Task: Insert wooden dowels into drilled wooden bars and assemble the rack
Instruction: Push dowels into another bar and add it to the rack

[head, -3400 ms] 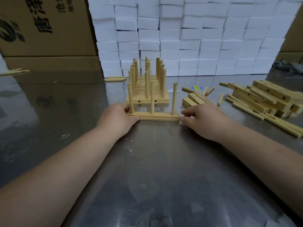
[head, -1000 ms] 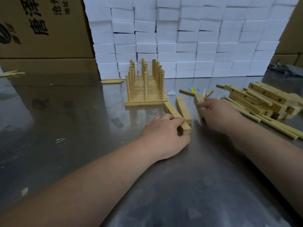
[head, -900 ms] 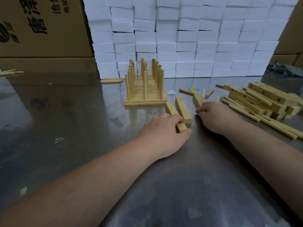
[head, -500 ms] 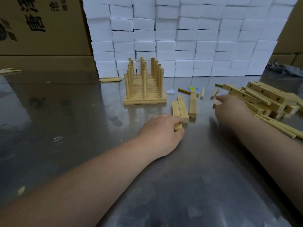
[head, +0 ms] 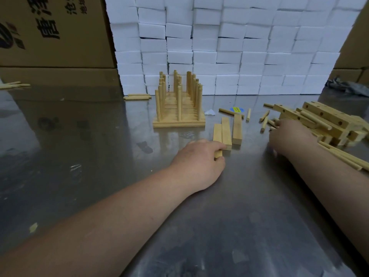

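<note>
Rows of bars with upright dowels form the assembled rack [head: 178, 121], which stands at the table's middle back. Three plain wooden bars [head: 227, 129] lie side by side to its right. My left hand [head: 199, 160] grips the near end of the leftmost bar [head: 217, 132]. My right hand [head: 288, 136] reaches into the short loose dowels [head: 264, 124] beside a pile of drilled bars [head: 319, 116]. Its fingertips touch the dowels, but its back hides whether they pinch one.
Long dowels [head: 343, 156] lie by the right edge under my right forearm. A wall of white foam blocks [head: 219, 56] and cardboard boxes [head: 50, 33] close off the back. More dowels [head: 137, 96] lie at the back left. A blue-yellow sticker [head: 236, 109] is on the steel table.
The bar with three dowels now stands against the rack. My left hand has moved right onto a plain bar. My right hand left the bars and went right to the loose dowels.
</note>
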A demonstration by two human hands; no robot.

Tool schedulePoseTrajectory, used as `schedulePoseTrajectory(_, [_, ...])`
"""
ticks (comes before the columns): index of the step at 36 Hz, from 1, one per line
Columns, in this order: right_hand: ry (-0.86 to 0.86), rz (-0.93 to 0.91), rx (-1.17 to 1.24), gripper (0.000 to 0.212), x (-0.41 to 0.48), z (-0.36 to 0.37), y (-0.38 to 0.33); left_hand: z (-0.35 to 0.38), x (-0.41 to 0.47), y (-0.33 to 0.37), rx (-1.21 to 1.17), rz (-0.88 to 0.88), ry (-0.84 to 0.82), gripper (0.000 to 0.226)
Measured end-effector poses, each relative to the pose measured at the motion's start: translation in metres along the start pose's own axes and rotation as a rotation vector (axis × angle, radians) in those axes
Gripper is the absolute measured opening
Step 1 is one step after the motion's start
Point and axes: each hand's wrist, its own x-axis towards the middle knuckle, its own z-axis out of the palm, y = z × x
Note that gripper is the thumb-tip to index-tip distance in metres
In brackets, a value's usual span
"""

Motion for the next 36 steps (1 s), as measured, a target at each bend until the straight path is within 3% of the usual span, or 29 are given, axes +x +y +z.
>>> schedulePoseTrajectory(2, [0.023, 0.015, -0.03, 0.046, -0.001, -0.001, -0.001, 0.0, 0.001, 0.0, 0.003, -0.001, 0.004, 0.039])
schedulePoseTrajectory(5, [-0.022, 0.016, -0.119, 0.035, 0.0, 0.0, 0.0, 0.001, 0.001, -0.001, 0.006, -0.001, 0.011, 0.039])
schedulePoseTrajectory(8, [-0.063, -0.084, -0.135, 0.036, -0.001, 0.003, -0.001, 0.001, 0.001, -0.001, 0.011, -0.018, 0.037, 0.038])
schedulePoseTrajectory(13, [0.022, -0.184, -0.163, 0.04, -0.003, 0.004, -0.003, 0.001, 0.002, -0.001, 0.032, -0.083, 0.12, 0.032])
schedulePoseTrajectory(21, [0.054, -0.195, -0.06, 0.034, -0.012, 0.001, -0.011, -0.005, 0.007, -0.005, 0.16, -0.225, 0.181, 0.037])
schedulePoseTrajectory(27, [0.173, -0.582, 0.207, 0.024, -0.034, 0.0, -0.025, -0.011, 0.007, -0.009, 0.249, -0.279, 0.12, 0.027])
schedulePoseTrajectory(32, [-0.046, -0.794, 0.302, 0.03, -0.066, 0.011, -0.039, -0.012, 0.008, -0.01, 0.26, -0.276, 0.115, 0.032])
schedulePoseTrajectory(36, [-0.039, -0.837, 0.295, 0.025, -0.07, 0.013, -0.041, -0.015, 0.009, -0.009, 0.137, -0.296, 0.226, 0.025])
